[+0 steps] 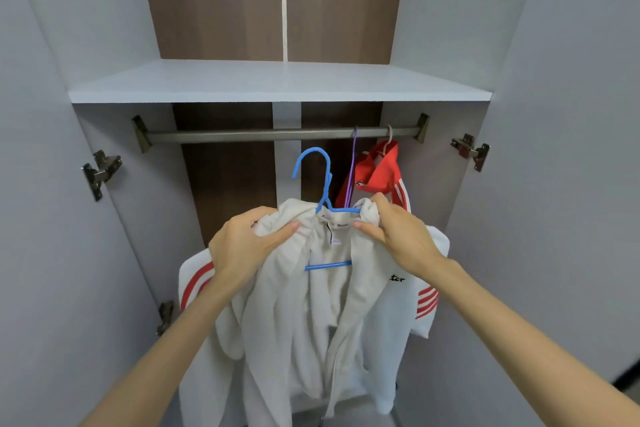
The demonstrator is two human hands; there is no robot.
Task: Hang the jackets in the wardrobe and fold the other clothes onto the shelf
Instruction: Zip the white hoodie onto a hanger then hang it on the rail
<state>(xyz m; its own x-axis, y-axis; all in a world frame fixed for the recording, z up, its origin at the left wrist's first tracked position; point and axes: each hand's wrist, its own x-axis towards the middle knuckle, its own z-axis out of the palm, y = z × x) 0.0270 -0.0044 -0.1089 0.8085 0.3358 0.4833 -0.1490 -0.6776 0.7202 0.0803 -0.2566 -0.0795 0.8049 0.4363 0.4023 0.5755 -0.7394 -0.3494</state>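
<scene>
A white jacket [311,322] with red sleeve stripes sits on a blue hanger [317,180], held up in front of the open wardrobe. My left hand [242,246] grips the jacket's left shoulder, and my right hand [398,236] grips its right shoulder by the collar. The blue hook is free, a little below the metal rail [242,135]. A red jacket [379,170] hangs on the rail at the right, beside a purple hanger [352,170].
A white shelf [277,83] spans the wardrobe above the rail. Both doors stand open, with hinges at the left [102,172] and right [471,151]. The rail's left half is bare.
</scene>
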